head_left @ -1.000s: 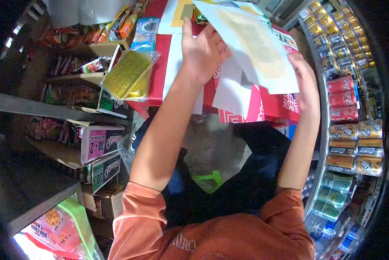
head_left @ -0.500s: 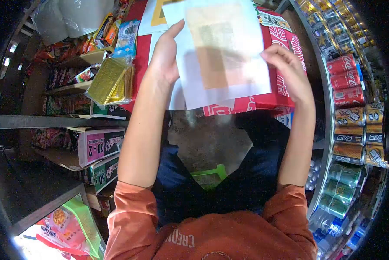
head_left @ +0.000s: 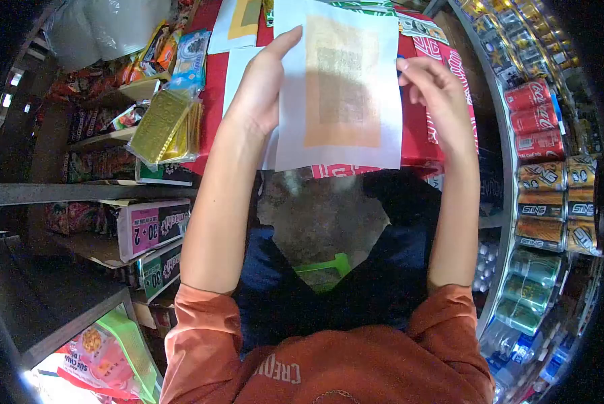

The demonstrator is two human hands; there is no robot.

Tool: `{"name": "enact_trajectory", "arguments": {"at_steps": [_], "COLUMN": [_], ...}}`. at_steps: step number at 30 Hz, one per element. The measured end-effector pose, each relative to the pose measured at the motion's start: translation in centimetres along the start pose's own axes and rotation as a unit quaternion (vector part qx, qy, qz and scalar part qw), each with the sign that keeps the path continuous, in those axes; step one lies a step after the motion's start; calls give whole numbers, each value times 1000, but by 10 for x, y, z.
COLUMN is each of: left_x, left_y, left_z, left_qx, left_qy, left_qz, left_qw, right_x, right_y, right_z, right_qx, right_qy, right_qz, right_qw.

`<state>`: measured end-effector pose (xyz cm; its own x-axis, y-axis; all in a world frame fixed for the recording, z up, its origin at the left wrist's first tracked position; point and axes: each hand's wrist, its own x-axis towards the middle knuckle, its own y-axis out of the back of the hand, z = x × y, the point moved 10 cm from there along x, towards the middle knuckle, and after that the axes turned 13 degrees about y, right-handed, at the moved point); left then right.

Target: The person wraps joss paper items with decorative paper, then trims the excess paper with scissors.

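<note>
A white sheet of paper (head_left: 292,151) is held up above the red table, with an orange-tan rectangle and a darker inner patch showing on it. My left hand (head_left: 256,91) grips its left edge, thumb lying over the front and the other fingers hidden behind. At the right edge is my right hand (head_left: 438,91), its fingers bent and the fingertips against the paper. A small dark blue bit shows by those fingertips, too small to name. More white paper (head_left: 233,77) lies under and beside my left hand, and another sheet with a yellow-orange rectangle (head_left: 244,23) lies farther back.
Gold packets in clear wrap (head_left: 160,128) and a blue packet (head_left: 191,60) sit at the table's left. Shelves of snack boxes (head_left: 150,229) stand left. Drink cans (head_left: 537,121) line the right. A green plastic piece (head_left: 335,266) is on the floor between my legs.
The held sheet has turned from tilted to nearly upright and square to me, shifting slightly. Both hands moved with it. Green-patterned material now shows behind its top.
</note>
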<state>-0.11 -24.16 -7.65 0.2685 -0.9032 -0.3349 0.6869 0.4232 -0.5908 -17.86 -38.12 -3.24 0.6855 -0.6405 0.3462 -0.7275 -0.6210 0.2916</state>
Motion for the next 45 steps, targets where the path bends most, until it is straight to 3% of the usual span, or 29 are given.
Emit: {"name": "enact_trajectory", "arguments": {"at_steps": [1,4,6,9,13,14,17,19,22,26,28,29,31,33,35,36,39,42,45], "left_x": [-6,-17,-7,-1,-1,-4,-10,-11,-25,-21,-34,-32,-33,-44,-6,-6,-4,-2,0], "left_y": [-5,-10,0,9,3,0,-11,-18,-27,1,-5,-11,-27,-24,27,24,24,21,17], "left_z": [5,14,6,3,4,6,10,14,19,19,31,32,30,32,23,30,29,24,23], "left_qx": [9,53,55,62,12,4,-17,-27,-61,34,67,50,12,42,87,117,89,157,196], "left_qy": [-12,-72,-63,-49,-20,-19,-19,-29,-19,-54,-114,-99,-53,-79,-96,-129,-127,-111,-141], "left_qz": [6,27,41,45,-6,-20,-66,-102,-59,45,75,31,-58,46,97,91,75,78,106], "left_qw": [1000,996,996,996,1000,1000,998,994,996,997,988,993,997,995,987,980,985,978,965], "right_x": [2,3,7,7,9,9,5,5,9,4,0,-1,-6,0,7,7,5,5,5], "right_y": [1,3,-2,-1,21,18,6,2,1,10,10,7,10,13,6,3,2,-1,-6], "right_z": [-18,-24,-6,19,18,19,35,35,29,4,-30,-48,-68,-38,1,4,0,13,-5], "right_qx": [-4,-5,11,-67,-108,-71,45,83,110,29,-5,-21,-36,-25,26,52,52,2,-13], "right_qy": [50,69,81,55,64,61,-76,-69,-48,-16,58,97,99,81,35,23,-1,-18,34], "right_qz": [12,31,29,45,127,133,58,62,35,77,90,97,128,116,77,77,74,21,7], "right_qw": [999,997,996,995,984,987,994,992,992,996,994,990,986,990,996,995,996,1000,999]}}
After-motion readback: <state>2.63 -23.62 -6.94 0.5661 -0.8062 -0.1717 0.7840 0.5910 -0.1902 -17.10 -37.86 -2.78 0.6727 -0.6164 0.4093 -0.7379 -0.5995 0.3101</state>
